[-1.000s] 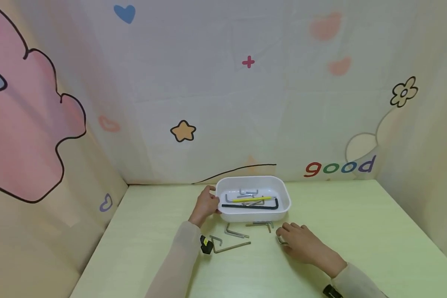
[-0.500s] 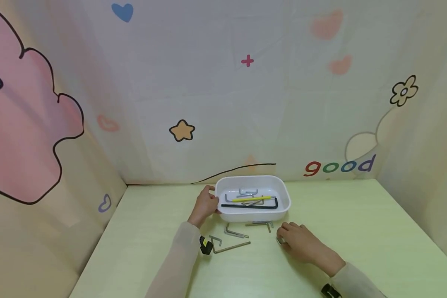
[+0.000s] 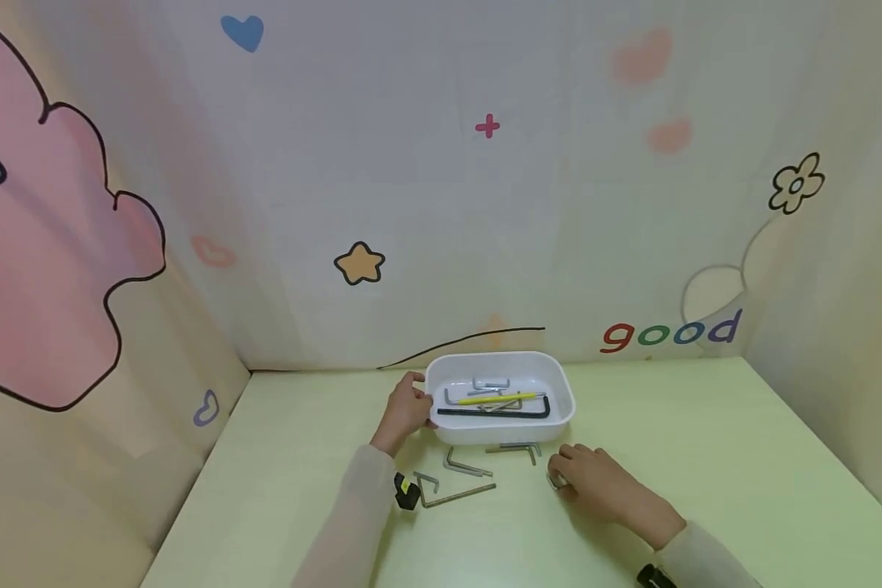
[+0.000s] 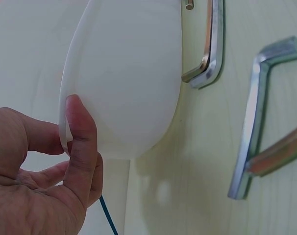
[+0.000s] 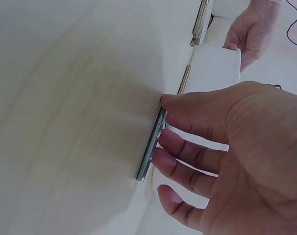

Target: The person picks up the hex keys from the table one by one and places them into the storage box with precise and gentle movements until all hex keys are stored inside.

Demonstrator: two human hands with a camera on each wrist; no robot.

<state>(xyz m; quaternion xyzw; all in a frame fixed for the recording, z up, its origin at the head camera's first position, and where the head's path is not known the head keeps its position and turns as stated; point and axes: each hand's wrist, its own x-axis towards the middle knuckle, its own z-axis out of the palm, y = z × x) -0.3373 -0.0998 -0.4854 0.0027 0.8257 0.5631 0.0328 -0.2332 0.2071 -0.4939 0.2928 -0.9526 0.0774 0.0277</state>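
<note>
Hex key (image 5: 150,147) pinched near the white tray (image 3: 503,433).
Left hand (image 3: 403,412) pinches the tray's end, probably to steady it; right hand (image 3: 599,486) pinches the key delicately, its slim bar suiting that grip.

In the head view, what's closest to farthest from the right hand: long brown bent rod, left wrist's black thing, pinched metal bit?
1. Metal bit: in the right fingers.
2. Long brown rod: on the table, leftward.
3. Black thing: farthest left.
</note>
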